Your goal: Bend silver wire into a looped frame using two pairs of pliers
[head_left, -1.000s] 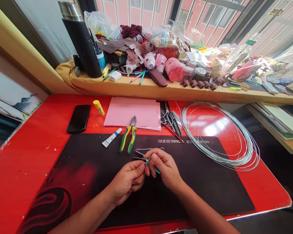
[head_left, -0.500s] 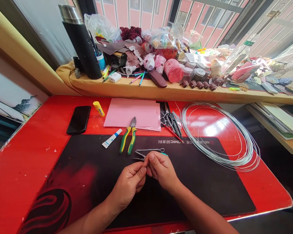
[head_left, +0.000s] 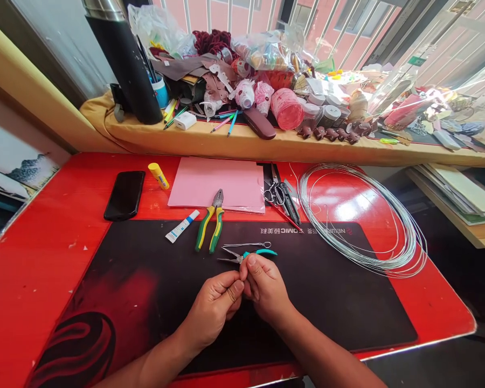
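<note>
My left hand and my right hand meet over the black desk mat, fingertips pinched together. Both are closed on something too small to make out. Just beyond my right fingers, small teal-handled pliers lie on the mat, with a short bent piece of wire beside them. Green-and-yellow pliers lie a little further back to the left.
On the red table are a large wire coil at the right, scissors, pink paper, a glue tube, a glue stick and a black phone. A cluttered shelf with a tall black flask runs behind.
My right hand held the teal pliers a second ago; they now lie on the mat. Both hands drew together into a pinch. The view shifted slightly.
</note>
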`<state>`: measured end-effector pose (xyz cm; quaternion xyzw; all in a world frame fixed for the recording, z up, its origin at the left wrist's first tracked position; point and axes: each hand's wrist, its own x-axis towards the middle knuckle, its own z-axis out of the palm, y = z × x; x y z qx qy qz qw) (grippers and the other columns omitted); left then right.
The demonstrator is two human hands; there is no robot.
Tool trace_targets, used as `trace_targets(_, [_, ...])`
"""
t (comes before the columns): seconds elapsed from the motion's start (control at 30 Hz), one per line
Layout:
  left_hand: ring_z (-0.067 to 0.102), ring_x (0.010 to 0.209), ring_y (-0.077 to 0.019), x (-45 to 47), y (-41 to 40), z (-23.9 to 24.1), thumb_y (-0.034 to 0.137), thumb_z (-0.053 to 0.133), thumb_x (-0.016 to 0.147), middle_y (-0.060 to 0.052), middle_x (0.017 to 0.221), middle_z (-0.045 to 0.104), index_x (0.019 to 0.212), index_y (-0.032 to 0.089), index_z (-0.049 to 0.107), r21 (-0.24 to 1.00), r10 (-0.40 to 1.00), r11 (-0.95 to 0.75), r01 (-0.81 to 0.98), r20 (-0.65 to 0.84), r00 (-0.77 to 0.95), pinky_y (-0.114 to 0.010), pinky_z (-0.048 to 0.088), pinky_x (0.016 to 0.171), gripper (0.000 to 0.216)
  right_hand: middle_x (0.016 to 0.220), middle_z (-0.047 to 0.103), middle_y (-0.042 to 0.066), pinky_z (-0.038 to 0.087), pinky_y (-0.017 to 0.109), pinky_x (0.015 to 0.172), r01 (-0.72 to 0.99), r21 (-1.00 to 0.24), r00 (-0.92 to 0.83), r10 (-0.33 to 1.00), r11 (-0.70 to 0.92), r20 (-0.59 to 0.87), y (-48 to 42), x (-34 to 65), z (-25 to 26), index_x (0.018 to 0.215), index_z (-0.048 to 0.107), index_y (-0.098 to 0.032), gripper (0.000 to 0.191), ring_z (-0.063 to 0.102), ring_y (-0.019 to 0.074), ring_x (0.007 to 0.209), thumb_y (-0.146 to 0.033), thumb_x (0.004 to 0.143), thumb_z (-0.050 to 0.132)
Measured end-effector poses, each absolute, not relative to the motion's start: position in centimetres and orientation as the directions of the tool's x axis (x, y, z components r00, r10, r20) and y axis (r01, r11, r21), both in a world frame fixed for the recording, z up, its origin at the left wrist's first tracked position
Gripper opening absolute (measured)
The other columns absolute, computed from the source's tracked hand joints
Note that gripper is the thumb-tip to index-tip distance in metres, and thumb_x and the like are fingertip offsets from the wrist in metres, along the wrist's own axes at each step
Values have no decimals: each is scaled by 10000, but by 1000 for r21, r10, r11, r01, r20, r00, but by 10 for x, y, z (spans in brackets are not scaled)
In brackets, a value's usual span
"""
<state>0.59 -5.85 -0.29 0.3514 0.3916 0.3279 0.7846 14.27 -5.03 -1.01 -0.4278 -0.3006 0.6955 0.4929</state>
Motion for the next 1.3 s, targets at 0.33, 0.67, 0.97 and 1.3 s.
trace_targets(0.33, [162,421,-45,5,-44,1,584,689,881,112,509,290,823,157,633,748,777,581,-321,-392,493,-199,127,396,434,448,399,-87,175,191,403,-522,-778,-125,933,-350,-336,-35,137,-3,734,615,-164,444,225,53,404,-571,890,702])
trace_targets(0.67, [502,457,-92,-22,-29,4,450,722,882,-29,656,651,1167,122,722,624,612,724,-294,-386,690,-213,314,433,435,402,334,-112,248,217,436,-476,-855,7,971,-208,-240,-28,160,12,793,648,-182,355,215,68,381,-496,959,647])
trace_targets(0.97, [516,454,-86,-19,-33,0,452,787,827,4,616,638,1006,131,718,785,701,594,-178,-397,592,-205,359,449,374,437,360,-96,262,240,460,-434,-880,-23,979,-190,-200,-30,159,9,859,677,-175,360,280,86,408,-495,999,587])
trace_targets(1.3, [513,458,-94,-12,-36,5,495,766,830,28,625,614,978,157,662,859,802,484,-168,-359,477,-210,408,446,383,441,396,-96,236,242,454,-195,-946,-109,964,-259,-242,-38,161,3,941,726,-165,340,283,78,401,-490,973,630])
